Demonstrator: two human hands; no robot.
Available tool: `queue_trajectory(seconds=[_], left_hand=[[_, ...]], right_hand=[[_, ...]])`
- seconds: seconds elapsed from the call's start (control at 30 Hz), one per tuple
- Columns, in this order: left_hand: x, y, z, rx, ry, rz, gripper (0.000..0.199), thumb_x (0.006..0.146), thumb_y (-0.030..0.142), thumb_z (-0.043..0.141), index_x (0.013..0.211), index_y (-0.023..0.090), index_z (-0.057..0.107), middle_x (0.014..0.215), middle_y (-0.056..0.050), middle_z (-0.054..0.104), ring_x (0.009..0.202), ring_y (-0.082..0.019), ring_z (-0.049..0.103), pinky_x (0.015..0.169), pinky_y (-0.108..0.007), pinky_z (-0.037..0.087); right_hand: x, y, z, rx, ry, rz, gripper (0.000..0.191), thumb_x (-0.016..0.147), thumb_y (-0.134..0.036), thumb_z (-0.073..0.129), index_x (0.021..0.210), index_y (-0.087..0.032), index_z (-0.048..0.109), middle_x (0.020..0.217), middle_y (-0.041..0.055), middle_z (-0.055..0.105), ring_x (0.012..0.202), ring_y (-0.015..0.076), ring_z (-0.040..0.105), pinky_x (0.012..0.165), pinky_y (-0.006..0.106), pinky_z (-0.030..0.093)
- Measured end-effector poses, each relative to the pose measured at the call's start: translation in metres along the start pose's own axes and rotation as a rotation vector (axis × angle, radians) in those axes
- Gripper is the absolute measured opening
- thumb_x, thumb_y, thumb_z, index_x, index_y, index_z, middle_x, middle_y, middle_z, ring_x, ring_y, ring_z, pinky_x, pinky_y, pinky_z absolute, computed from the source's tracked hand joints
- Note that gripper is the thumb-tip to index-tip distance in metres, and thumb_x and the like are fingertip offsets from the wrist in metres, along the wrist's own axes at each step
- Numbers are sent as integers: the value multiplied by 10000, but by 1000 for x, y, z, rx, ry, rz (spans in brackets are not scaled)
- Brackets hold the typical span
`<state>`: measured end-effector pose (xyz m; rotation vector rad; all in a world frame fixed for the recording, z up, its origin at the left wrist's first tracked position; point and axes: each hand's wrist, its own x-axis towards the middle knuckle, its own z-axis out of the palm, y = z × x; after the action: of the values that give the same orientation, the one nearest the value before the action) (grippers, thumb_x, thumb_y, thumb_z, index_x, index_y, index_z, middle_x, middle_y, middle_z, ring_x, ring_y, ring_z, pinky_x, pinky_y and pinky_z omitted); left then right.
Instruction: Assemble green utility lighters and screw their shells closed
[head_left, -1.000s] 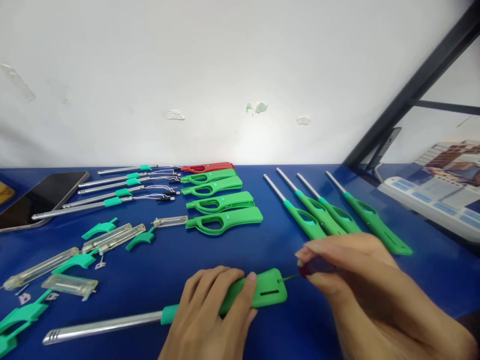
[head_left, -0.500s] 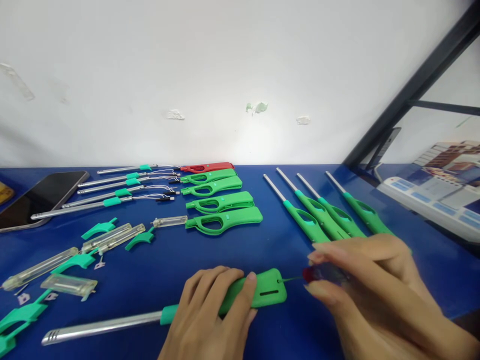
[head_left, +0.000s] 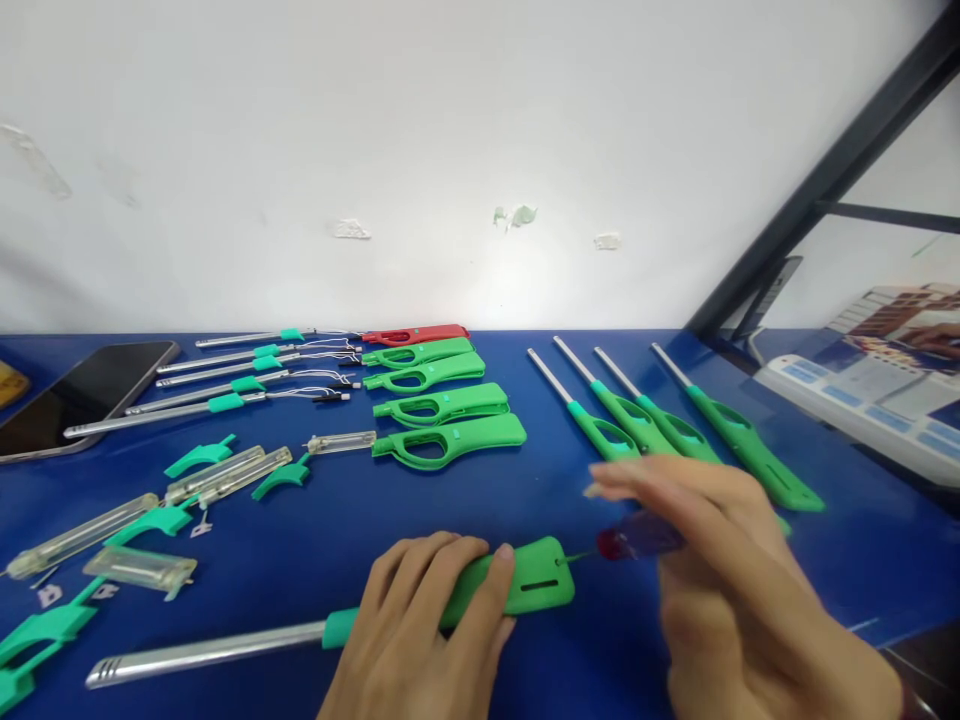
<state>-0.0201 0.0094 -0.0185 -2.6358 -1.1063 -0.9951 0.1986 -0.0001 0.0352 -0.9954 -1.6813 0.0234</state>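
At lower centre, our left hand (head_left: 424, 625) grips the green lighter (head_left: 536, 565); our right hand (head_left: 735, 560) is partly spread, its hold on the screwdriver (head_left: 649, 535) unclear, and turning apparently calls for steady alignment.

Bright light washes the white wall (head_left: 420, 120), palest low in the middle and greyer toward the left. A soft sheen lies on the blue tabletop (head_left: 555, 450). The right hand (head_left: 720, 560) is motion-blurred; the far edges look stretched.
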Motion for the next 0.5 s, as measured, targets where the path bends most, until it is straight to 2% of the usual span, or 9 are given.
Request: queue_trajectory(seconds=[0.03, 0.1, 0.2, 0.27, 0.37, 0.43, 0.5], left_hand=[[0, 0, 0, 3, -2, 3, 310, 1143, 205, 526, 1414, 230, 674, 1251, -29, 784, 1156, -210, 745, 988, -368, 610], [-1, 0, 1, 13, -3, -1, 307, 1141, 210, 532, 1410, 234, 678, 1250, -28, 785, 1151, -215, 748, 987, -377, 615], [-1, -1, 1, 22, 2, -3, 309, 1140, 203, 527, 1407, 231, 680, 1247, -31, 787, 1148, -216, 751, 985, -377, 617], [-1, -1, 1, 24, 1, 1, 314, 1143, 201, 517, 1414, 224, 675, 1249, -35, 789, 1148, -216, 753, 984, -375, 618], [-1, -1, 1, 31, 0, 8, 306, 1139, 206, 533, 1408, 226, 677, 1243, -32, 792, 1137, -217, 757, 978, -378, 619], [-2, 0, 1, 36, 7, 11, 302, 1135, 203, 542, 1400, 232, 683, 1231, -27, 794, 1122, -215, 761, 971, -377, 621], [-2, -1, 1, 37, 7, 8, 298, 1135, 207, 540, 1393, 235, 687, 1227, -24, 795, 1121, -213, 762, 969, -373, 622]], right_hand=[[0, -1, 0, 21, 8, 33, 512, 1064, -124, 665, 1515, -364, 688, 1299, 29, 766, 1064, 193, 777, 780, 318, 689], [0, -2, 2, 67, 43, 84, 529, 1055, -72, 659, 1479, -383, 710, 1194, -15, 804, 979, 149, 785, 784, 282, 684], [0, -1, 3, 49, 43, 14, 593, 951, -37, 805, 1440, -367, 738, 1007, -28, 766, 859, 128, 743, 679, 250, 646], [-2, 0, 3, 0, 33, -36, 578, 962, -99, 825, 1472, -351, 722, 1023, 2, 737, 872, 147, 726, 646, 271, 628], [-3, 0, 6, -13, 76, 36, 454, 1094, -180, 653, 1504, -369, 697, 1179, 28, 764, 989, 172, 755, 711, 305, 646], [-2, -1, 8, 26, 107, 95, 498, 1101, -116, 594, 1506, -389, 689, 1253, -3, 790, 1020, 157, 781, 774, 299, 663], [1, 0, 9, 71, 112, 83, 552, 1049, -43, 645, 1475, -386, 711, 1154, -35, 813, 944, 131, 786, 766, 274, 662]])
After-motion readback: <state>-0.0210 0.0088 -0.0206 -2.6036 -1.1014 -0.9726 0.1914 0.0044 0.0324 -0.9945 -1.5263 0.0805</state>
